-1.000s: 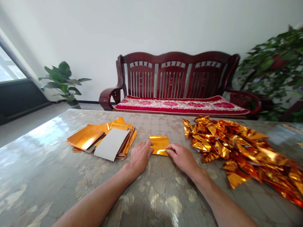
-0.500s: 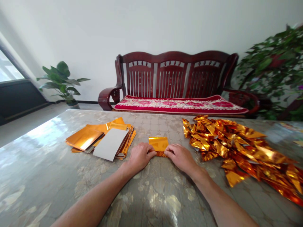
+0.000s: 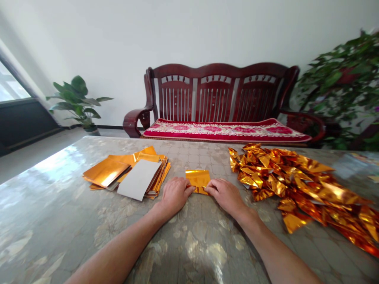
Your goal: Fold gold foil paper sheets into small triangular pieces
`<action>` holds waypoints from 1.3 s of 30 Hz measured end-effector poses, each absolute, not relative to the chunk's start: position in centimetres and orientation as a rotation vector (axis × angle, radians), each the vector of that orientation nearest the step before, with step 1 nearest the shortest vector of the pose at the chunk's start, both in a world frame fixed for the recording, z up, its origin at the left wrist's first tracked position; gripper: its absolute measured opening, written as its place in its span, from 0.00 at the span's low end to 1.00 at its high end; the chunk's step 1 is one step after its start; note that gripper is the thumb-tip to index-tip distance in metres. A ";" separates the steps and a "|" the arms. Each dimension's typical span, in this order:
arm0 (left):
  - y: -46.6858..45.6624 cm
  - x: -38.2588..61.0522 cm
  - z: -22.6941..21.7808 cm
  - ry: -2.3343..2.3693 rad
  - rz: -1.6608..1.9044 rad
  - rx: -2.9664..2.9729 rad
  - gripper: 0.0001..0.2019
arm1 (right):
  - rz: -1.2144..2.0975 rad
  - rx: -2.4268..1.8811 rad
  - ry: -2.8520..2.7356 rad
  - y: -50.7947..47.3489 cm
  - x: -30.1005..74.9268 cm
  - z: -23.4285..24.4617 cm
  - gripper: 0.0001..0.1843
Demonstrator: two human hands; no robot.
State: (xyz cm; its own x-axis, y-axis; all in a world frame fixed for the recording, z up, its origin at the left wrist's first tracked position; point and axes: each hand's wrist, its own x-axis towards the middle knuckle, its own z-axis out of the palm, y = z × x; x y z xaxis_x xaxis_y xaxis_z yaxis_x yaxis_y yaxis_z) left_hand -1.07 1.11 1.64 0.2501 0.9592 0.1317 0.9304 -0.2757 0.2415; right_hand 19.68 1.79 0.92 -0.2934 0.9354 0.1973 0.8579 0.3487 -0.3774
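A small sheet of gold foil paper (image 3: 197, 178) lies on the table in front of me, its near edge folded up into a narrow strip. My left hand (image 3: 177, 193) pinches the left end of that fold, thumb and fingers together. At the right end, my right hand (image 3: 224, 193) grips the fold the same way. Left of my left hand is a loose stack of gold foil sheets (image 3: 108, 169), with a grey-backed sheet (image 3: 139, 180) on top. Right of my right hand spreads a heap of folded gold foil pieces (image 3: 284, 177).
The table (image 3: 118, 232) has a glossy, patterned cover. A clear plastic bag (image 3: 351, 166) lies at its far right. Beyond stand a dark red wooden bench (image 3: 217, 98) with a floral cushion, a potted plant (image 3: 78, 100) at left and a leafy plant (image 3: 340, 83) at right.
The near strip of the foil sheet now shows flatter and brighter between my fingers. Both hands have hardly moved and still hold its two ends.
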 end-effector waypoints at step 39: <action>1.5 -2.0 1.3 1.921 0.427 2.302 0.16 | 0.107 -1.443 -2.388 2.3 21.3 0.8 0.15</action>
